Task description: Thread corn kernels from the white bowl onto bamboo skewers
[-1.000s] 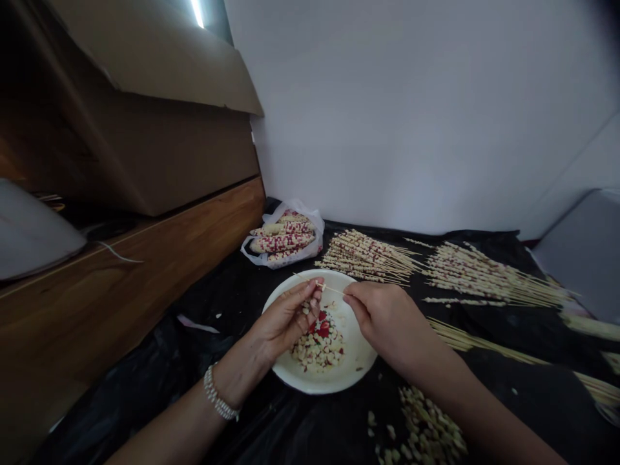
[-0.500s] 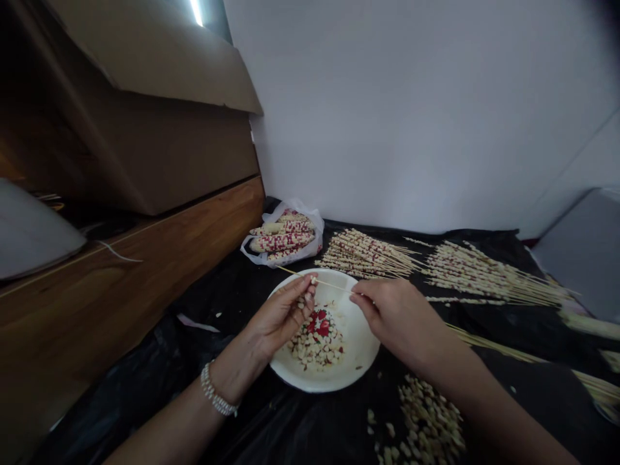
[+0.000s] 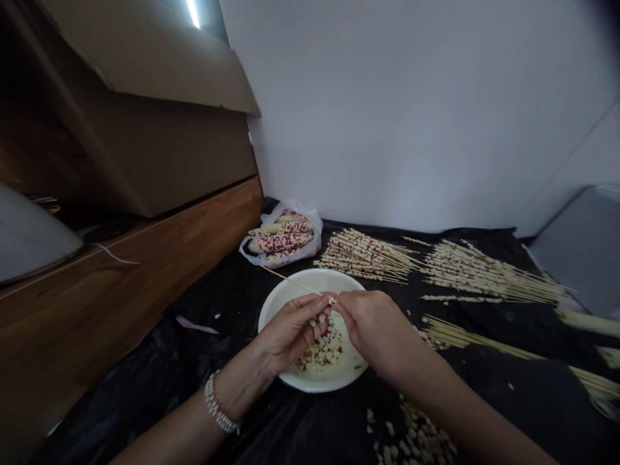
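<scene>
Over the white bowl [image 3: 285, 294], my two hands meet at the fingertips. A thin bamboo skewer [image 3: 290, 280] runs from the fingertips out past the bowl's rim to the upper left. My left hand [image 3: 295, 326] is closed, pinching a pale corn kernel [image 3: 332, 300] at the skewer, with more kernels in its curled fingers. My right hand [image 3: 371, 323] grips the skewer's near end, mostly hidden behind its fingers. Loose pale and red kernels [image 3: 320, 355] lie in the bowl beneath.
Speckled corn cobs [image 3: 281, 243] sit in a plastic bag [image 3: 312, 223] behind the bowl. Kernel-threaded skewers lie in two bundles [image 3: 365, 255], [image 3: 484, 271] along the wall. Bare skewers [image 3: 475, 337] and a kernel pile [image 3: 419, 436] are at right, on black plastic sheeting [image 3: 194, 387].
My hands have come together. The gap of bare skewer between them is gone, and more skewer sticks out left of my left hand.
</scene>
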A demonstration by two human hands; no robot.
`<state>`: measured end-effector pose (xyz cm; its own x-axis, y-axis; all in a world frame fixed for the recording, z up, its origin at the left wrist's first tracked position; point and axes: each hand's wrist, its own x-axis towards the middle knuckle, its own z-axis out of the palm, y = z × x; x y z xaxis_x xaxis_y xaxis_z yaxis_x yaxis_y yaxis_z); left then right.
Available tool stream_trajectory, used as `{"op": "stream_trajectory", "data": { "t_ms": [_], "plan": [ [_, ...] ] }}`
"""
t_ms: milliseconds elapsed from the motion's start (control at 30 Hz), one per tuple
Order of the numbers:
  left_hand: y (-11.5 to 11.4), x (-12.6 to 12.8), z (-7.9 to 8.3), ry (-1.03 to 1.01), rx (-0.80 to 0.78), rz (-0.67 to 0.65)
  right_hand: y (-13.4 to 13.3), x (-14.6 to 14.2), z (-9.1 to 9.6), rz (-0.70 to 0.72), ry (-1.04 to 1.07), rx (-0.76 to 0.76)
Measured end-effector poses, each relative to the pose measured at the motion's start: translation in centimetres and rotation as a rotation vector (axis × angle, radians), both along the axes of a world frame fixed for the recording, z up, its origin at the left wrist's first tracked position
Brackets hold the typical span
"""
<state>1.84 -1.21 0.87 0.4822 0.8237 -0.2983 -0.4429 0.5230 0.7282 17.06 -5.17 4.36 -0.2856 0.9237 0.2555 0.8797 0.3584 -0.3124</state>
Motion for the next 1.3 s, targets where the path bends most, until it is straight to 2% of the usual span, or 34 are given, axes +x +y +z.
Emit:
{"op": "stream_trajectory", "data": {
  "t_ms": [167,300,400,533,633,700,900,1000,1133,1300],
  "plan": [
    [0.3,-0.2,0.1,-0.001,-0.045,0.010,0.3,0.9,0.3,-0.018,-0.056,-0.025],
    [1.3,-0.7,0.5,-0.048,-0.120,0.180,0.6,2.5,0.8,-0.081,-0.111,-0.040],
    [1.6,-0.8,0.5,-0.066,-0.129,0.260,0.6,2.5,0.8,-0.053,-0.093,-0.001],
    [1.1,-0.5,0.3,-0.080,-0.081,0.157,0.4,1.1,0.4,-0.002,-0.096,-0.005],
    [1.0,-0.6,0.5,-0.138,-0.101,0.051,0.5,0.9,0.3,-0.107,-0.181,-0.024],
    [1.1,-0.8,0.7,-0.140,-0.100,0.011,0.7,1.4,0.4,-0.179,-0.198,0.020],
    [1.1,-1.0,0.6,-0.034,-0.049,0.054,1.2,2.6,0.9,-0.106,0.032,0.132],
    [0.9,-0.9,0.6,0.030,-0.030,0.071,1.0,2.5,1.0,-0.108,0.053,0.139],
    [0.9,-1.0,0.6,0.046,-0.025,-0.007,0.9,2.5,1.1,-0.150,0.046,0.140],
    [0.9,-1.0,0.7,0.033,-0.062,0.017,1.0,2.5,1.1,-0.030,0.112,0.112]
  ]
}}
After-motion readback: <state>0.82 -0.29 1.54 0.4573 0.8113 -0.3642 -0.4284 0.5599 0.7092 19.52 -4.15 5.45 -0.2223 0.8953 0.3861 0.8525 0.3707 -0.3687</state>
